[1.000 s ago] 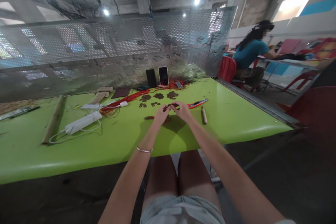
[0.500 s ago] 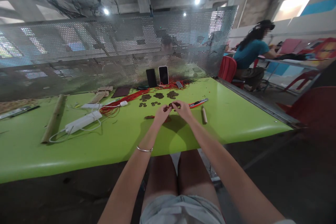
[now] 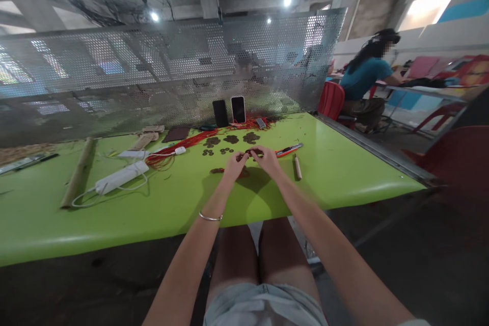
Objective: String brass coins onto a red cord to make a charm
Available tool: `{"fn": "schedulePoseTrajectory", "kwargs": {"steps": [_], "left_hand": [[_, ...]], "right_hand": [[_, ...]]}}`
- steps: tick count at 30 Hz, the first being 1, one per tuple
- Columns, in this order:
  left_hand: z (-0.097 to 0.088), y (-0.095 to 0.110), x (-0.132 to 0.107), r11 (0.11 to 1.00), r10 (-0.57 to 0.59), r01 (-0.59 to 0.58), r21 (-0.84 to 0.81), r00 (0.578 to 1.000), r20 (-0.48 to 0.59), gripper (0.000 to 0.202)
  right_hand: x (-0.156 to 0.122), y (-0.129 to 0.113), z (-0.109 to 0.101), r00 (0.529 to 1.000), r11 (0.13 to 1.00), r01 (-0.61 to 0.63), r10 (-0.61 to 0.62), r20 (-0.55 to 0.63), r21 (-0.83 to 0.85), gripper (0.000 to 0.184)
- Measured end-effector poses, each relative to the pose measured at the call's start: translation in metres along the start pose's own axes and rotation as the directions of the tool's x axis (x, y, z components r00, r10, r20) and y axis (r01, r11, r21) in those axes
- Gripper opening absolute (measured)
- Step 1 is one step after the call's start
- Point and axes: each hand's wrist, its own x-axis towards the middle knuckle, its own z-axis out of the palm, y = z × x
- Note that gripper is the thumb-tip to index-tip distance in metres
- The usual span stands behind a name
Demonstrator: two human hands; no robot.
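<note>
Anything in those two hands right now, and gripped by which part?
Yes: the left hand and right hand appear to pinch a small dark piece in their fingertips; which part of it is gripped is too small to tell.

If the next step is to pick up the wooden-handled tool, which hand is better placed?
Probably the right hand: the wooden-handled tool lies on its outer side, farther from the left hand. Both hands pinch a small dark piece, though.
</note>
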Motion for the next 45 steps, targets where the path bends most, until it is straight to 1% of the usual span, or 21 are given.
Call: {"fn": "schedulePoseTrajectory", "kwargs": {"steps": [10, 16, 21, 27, 34, 39, 45], "left_hand": [[-0.0002, -0.0022, 0.0016, 0.997, -0.018, 0.016, -0.079, 1.0, -0.021, 0.025], [0.0007, -0.0043, 0.0041, 0.997, -0.014, 0.011, -0.083, 0.999, -0.031, 0.024], [0.0016, -0.0057, 0.0051, 0.996, -0.002, 0.001, -0.092, 1.0, -0.013, 0.026], [0.0019, -0.0054, 0.0049, 0.996, 0.027, -0.029, -0.09, 0.999, -0.017, 0.025], [0.0025, -0.0023, 0.0041, 0.992, 0.078, -0.078, -0.1, 0.997, -0.003, 0.023], [0.0027, -0.0048, 0.0051, 0.988, 0.1, -0.096, -0.123, 0.995, 0.022, 0.022], [0.0041, -0.0069, 0.0053, 0.983, 0.088, -0.079, -0.166, 0.995, 0.046, 0.022]], "right_hand": [[-0.0008, 0.0011, 0.0017, 1.0, 0.999, 0.025, -0.025, 0.017, 0.034, 0.022], [-0.0005, 0.0008, 0.002, 0.999, 0.999, 0.019, -0.021, 0.032, 0.044, 0.02], [-0.0002, -0.0006, 0.0008, 0.999, 0.998, -0.015, 0.012, 0.045, 0.069, 0.02], [-0.0004, -0.0008, 0.0, 0.998, 0.994, -0.047, 0.043, 0.043, 0.094, 0.019], [0.0007, 0.0028, 0.0009, 0.996, 0.988, -0.063, 0.052, 0.074, 0.143, 0.019], [0.0023, 0.003, -0.0001, 0.994, 0.983, -0.076, 0.063, 0.085, 0.168, 0.019], [0.0019, 0.0011, -0.0016, 0.995, 0.984, -0.077, 0.066, 0.075, 0.162, 0.019]]}}
